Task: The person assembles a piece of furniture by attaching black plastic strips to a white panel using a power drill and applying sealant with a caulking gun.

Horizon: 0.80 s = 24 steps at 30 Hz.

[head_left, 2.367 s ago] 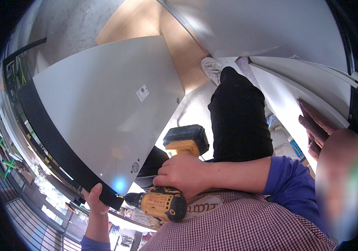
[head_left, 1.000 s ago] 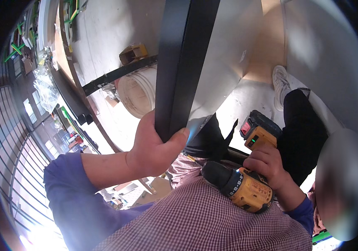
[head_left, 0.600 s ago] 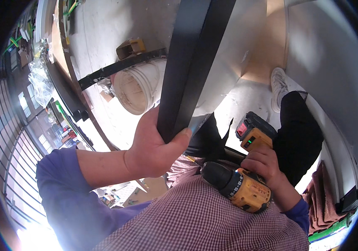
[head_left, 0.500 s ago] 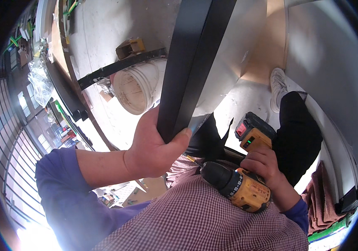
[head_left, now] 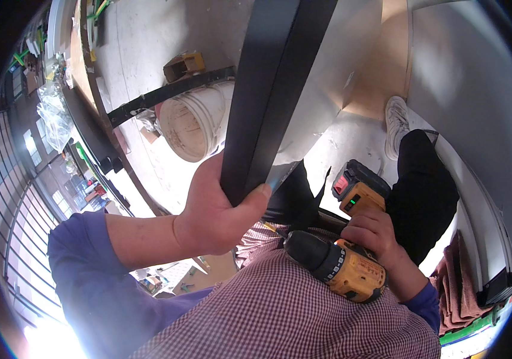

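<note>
My left hand [head_left: 223, 215] is closed round the near end of a long black bar [head_left: 268, 102], with the thumb lying across its edge. The bar runs away from me toward the top of the view. A yellow and black cordless drill [head_left: 351, 269] lies across my front, its chuck pointing left. Around its handle my right hand [head_left: 372, 233] is wrapped, and a small green light shows on the drill near the battery. A thin bit sticks out of the chuck, partly hard to make out.
A white bucket [head_left: 199, 122] lies tipped beyond my left hand, near a small yellow box [head_left: 184, 64]. On the right stand a large pale panel [head_left: 477, 90] and a folded brown cloth [head_left: 456, 287]. Plastic bags [head_left: 55, 119] lie on a shelf at the left.
The bar's near end and my left hand have shifted very slightly left. The drill and right hand have also moved a little left and up.
</note>
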Motion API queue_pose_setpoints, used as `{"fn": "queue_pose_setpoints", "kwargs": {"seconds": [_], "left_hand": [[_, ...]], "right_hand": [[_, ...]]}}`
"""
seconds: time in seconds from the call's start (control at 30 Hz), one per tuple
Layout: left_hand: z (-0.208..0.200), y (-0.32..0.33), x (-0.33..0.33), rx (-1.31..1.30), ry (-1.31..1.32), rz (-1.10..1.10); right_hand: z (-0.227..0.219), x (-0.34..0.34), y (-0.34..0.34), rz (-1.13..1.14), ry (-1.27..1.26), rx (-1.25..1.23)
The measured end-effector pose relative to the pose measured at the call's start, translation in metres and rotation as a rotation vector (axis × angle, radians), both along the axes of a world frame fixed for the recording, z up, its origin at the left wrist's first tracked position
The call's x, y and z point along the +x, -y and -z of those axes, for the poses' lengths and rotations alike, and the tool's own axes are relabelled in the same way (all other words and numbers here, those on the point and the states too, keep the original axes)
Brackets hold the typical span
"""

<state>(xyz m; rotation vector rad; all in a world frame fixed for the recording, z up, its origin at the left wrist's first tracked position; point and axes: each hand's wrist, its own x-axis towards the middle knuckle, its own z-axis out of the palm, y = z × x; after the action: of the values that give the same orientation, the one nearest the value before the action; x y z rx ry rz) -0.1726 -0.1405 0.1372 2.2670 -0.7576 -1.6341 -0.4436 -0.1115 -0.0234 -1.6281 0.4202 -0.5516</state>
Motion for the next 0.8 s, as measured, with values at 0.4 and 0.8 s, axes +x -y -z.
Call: {"fn": "queue_pose_setpoints", "kwargs": {"seconds": [0.4, 0.8], "left_hand": [[0.0009, -0.0014, 0.0019, -0.035, -0.008, 0.014], [0.0021, -0.0036, 0.004, -0.037, -0.018, 0.023]], "right_hand": [[0.0031, 0.0011, -0.0034, 0.008, -0.007, -0.009], [0.0034, 0.0045, 0.0001, 0.001, 0.018, -0.005]]}}
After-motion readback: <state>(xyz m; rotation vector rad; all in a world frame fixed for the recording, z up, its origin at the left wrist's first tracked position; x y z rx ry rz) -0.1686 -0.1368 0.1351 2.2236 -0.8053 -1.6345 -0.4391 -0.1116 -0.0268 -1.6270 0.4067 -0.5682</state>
